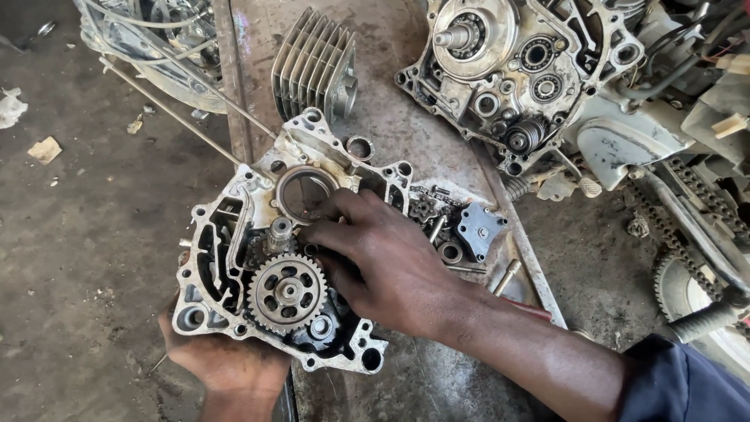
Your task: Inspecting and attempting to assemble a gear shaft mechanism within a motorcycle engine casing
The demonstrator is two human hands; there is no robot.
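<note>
Item 1: my left hand (226, 363), under the lower edge of the crankcase half (234, 258), palm up, fingers curled beneath the casting and bearing it from below; the fingertips themselves are hidden by the metal.

Item 2: my right hand (391, 262), laid across the right side of the same crankcase half, fingers spread and bent down into its interior, tips pressing among the shafts beside the large gear (287, 293). Whether they pinch any small part I cannot tell.

Item 3: the crankcase half, pale aluminium, oily, resting at the front edge of the metal workbench (406, 133) and overhanging it toward me. It carries 1 toothed gear at lower centre, 1 short splined shaft (280, 231) above that, and 1 round bearing bore (306, 193) at top.

Item 4: finned cylinder (314, 66), lying on the bench behind the case.

Item 5: second crankcase half (508, 70), upper right, with bearings and a shaft showing.

Item 6: small dark pump body (478, 228) and loose bits, just right of my right hand.

Item 7: drive chain (680, 219), far right.
</note>
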